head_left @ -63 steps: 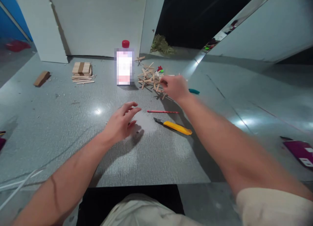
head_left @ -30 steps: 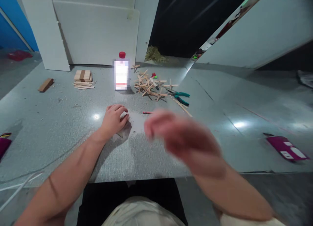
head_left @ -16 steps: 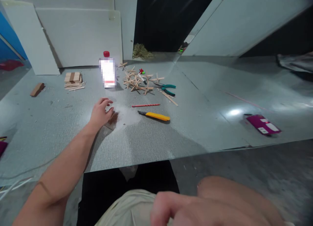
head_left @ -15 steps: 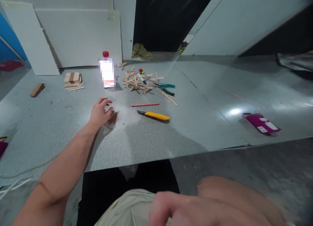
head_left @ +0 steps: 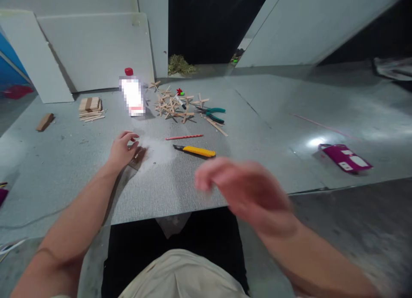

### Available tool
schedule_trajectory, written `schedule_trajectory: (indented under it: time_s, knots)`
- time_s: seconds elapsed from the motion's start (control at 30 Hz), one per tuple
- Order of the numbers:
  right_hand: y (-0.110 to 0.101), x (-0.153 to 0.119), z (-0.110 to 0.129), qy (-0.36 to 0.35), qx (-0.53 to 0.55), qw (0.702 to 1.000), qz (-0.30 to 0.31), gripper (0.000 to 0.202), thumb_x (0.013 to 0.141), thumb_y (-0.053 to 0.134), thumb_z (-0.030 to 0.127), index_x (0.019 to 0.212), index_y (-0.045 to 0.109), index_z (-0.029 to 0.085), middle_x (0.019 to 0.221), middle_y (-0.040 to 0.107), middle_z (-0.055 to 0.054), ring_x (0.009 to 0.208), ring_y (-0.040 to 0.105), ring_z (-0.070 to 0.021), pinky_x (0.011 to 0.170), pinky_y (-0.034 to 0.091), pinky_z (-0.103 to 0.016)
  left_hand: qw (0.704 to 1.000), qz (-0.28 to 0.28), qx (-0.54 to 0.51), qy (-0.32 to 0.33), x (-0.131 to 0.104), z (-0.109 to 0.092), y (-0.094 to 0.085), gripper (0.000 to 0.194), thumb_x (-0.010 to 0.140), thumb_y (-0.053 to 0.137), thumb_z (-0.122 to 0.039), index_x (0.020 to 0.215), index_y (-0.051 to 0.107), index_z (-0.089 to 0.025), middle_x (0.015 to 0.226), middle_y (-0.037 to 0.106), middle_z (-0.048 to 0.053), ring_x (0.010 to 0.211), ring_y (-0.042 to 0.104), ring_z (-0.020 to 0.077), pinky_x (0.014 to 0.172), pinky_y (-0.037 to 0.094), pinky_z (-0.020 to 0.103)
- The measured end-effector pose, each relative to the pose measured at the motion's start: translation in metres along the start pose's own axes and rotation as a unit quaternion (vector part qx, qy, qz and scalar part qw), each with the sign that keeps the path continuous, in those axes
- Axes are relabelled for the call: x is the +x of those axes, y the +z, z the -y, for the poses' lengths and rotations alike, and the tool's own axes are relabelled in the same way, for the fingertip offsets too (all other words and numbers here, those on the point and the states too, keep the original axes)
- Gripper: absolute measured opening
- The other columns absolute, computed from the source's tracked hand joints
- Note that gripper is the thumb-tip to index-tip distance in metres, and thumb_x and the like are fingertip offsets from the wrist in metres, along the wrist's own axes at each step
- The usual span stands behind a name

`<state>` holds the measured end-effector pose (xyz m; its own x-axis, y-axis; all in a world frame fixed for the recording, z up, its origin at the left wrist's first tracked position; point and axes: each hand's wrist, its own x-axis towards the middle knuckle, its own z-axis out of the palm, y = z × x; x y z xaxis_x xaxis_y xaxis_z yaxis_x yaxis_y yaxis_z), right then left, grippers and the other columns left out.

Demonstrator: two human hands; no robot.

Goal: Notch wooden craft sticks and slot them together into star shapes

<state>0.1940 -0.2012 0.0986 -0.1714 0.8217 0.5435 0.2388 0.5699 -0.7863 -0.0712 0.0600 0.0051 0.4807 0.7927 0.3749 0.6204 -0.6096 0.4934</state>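
My left hand (head_left: 124, 150) rests on the grey table with fingers loosely curled and apart, holding nothing. My right hand (head_left: 243, 186) is blurred by motion above the table's front edge, its fingers too smeared to read. Just beyond it lies a yellow cutter (head_left: 198, 151), blade to the left. A red pencil (head_left: 185, 137) is behind the cutter. Farther back are several crossed wooden sticks (head_left: 170, 107), a black-and-white marker (head_left: 180, 101) and green-handled pliers (head_left: 214, 114). Loose sticks (head_left: 217, 127) lie beside the pliers.
A bottle with a red cap (head_left: 128, 71) stands behind my left hand. Left of it are stacked sticks (head_left: 90, 107) and a brown block (head_left: 45, 122). A purple packet (head_left: 346, 158) lies at the right. White boards (head_left: 96, 53) lean at the back.
My right hand has risen from near my lap to above the table's front edge. My left hand keeps its place on the table, while the view has shifted slightly.
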Motion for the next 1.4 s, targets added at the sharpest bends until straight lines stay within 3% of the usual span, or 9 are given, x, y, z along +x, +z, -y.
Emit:
schedule_trajectory:
  time_s: [0.1,0.23,0.43,0.63,0.9,1.07,1.17,1.27,1.4]
  knots:
    - [-0.011,0.022,-0.073,0.093,-0.293,0.950,0.059,0.031,0.097,0.058,0.038,0.126,0.060,0.028,0.125,0.064,-0.008,0.118,0.063,-0.0258,0.104,0.053,-0.047,0.999,0.050,0.017,-0.006,-0.004,-0.002,-0.002,0.012,0.098,0.059,-0.027,0.101,0.068,-0.020,0.087,0.068,0.001,0.073,0.061,0.0123,0.071,0.053,0.027]
    - [-0.023,0.021,-0.147,0.133,-0.377,0.912,0.095,0.046,0.088,0.065,0.026,0.132,0.061,0.013,0.125,0.063,-0.020,0.115,0.062,-0.0370,0.100,0.051,-0.059,0.992,0.116,0.040,-0.004,-0.010,-0.003,-0.002,0.029,0.100,0.062,-0.042,0.095,0.066,-0.014,0.079,0.064,-0.001,0.065,0.059,0.0108,0.065,0.054,0.027]
    - [-0.054,0.007,-0.187,0.132,-0.415,0.895,0.104,0.038,0.092,0.049,0.015,0.125,0.067,0.018,0.114,0.070,-0.012,0.104,0.066,-0.0281,0.095,0.054,-0.046,0.995,0.077,0.057,-0.002,-0.011,-0.001,0.007,0.026,0.100,0.041,-0.016,0.109,0.065,-0.023,0.123,0.066,0.011,0.096,0.068,0.0191,0.086,0.058,0.041]
    - [-0.091,-0.013,-0.215,0.181,-0.485,0.854,-0.045,0.040,0.091,0.045,0.020,0.126,0.065,0.012,0.113,0.069,-0.020,0.103,0.065,-0.0335,0.092,0.055,-0.053,0.993,0.096,0.044,0.061,-0.012,0.000,0.015,0.030,0.093,0.050,-0.018,0.117,0.066,-0.027,0.142,0.057,0.013,0.126,0.062,0.0267,0.107,0.053,0.049]
    - [-0.084,-0.013,-0.200,0.154,-0.498,0.850,-0.068,0.047,0.097,0.041,0.027,0.133,0.061,0.004,0.127,0.063,-0.029,0.122,0.058,-0.0387,0.103,0.047,-0.063,0.965,0.180,0.033,0.188,-0.016,-0.045,0.027,0.033,0.099,0.056,-0.032,0.130,0.063,-0.026,0.145,0.062,0.009,0.138,0.056,0.0265,0.122,0.037,0.053]
    - [0.010,-0.016,-0.135,0.016,-0.407,0.899,0.164,0.062,0.095,0.055,0.053,0.147,0.055,0.019,0.154,0.055,-0.010,0.143,0.049,-0.0240,0.119,0.040,-0.038,0.969,0.167,0.056,0.174,-0.012,-0.032,0.026,0.035,0.102,0.049,-0.028,0.134,0.062,-0.025,0.149,0.058,0.012,0.135,0.058,0.0272,0.122,0.035,0.056]
    - [0.068,-0.015,-0.116,0.013,-0.368,0.888,0.274,0.076,0.096,0.051,0.064,0.157,0.042,0.018,0.166,0.037,-0.014,0.154,0.034,-0.0278,0.127,0.026,-0.047,0.973,0.151,0.067,0.161,-0.008,-0.018,0.021,0.033,0.100,0.051,-0.031,0.129,0.065,-0.023,0.146,0.060,0.013,0.132,0.060,0.0295,0.119,0.038,0.058]
    - [0.080,-0.015,-0.129,0.121,-0.422,0.877,0.194,0.072,0.098,0.051,0.055,0.157,0.041,0.015,0.165,0.039,-0.018,0.151,0.038,-0.0317,0.122,0.034,-0.050,0.973,0.143,0.071,0.164,-0.008,-0.014,0.014,0.033,0.100,0.052,-0.032,0.127,0.066,-0.021,0.142,0.062,0.013,0.129,0.061,0.0293,0.116,0.043,0.056]
    - [0.022,-0.042,-0.125,0.253,-0.509,0.823,-0.005,0.060,0.100,0.040,0.041,0.146,0.050,0.004,0.139,0.059,-0.033,0.133,0.055,-0.0445,0.104,0.046,-0.065,0.972,0.131,0.068,0.181,-0.011,-0.020,0.006,0.031,0.101,0.051,-0.030,0.127,0.065,-0.020,0.139,0.064,0.013,0.128,0.061,0.0280,0.116,0.043,0.054]
